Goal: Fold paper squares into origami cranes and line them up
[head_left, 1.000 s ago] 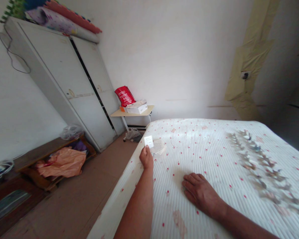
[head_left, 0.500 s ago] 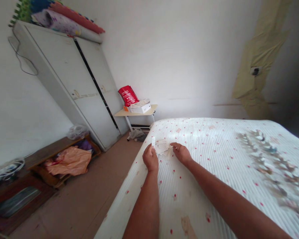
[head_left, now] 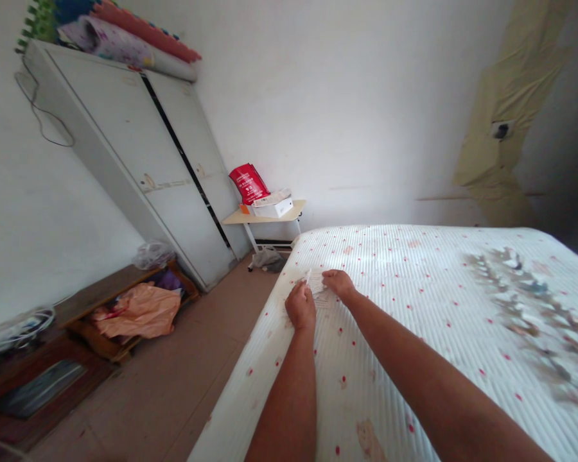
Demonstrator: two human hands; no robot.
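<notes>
My left hand [head_left: 301,308] is closed around a slim white strip [head_left: 309,276], which sticks up past the thumb. Its exact kind is too small to make out. My right hand [head_left: 338,283] pinches the right edge of a thin, pale sheet with printed lines [head_left: 317,281], between the two hands. More printed paper [head_left: 325,300] lies on the bed just below. Under both arms is a white ribbed bed cover [head_left: 390,269] with small red dots.
Blurred grey-brown small items [head_left: 534,314] lie in rows at the bed's right. Beyond the bed's far left corner stands a small table [head_left: 241,219] with a red bag [head_left: 249,184] and white box [head_left: 274,206]. A wardrobe [head_left: 173,192] and low wooden cabinet [head_left: 77,314] stand left.
My right hand has moved left and its fingers have closed on the sheet's edge. My left hand has turned, so the white strip now leans right and shows its narrow side.
</notes>
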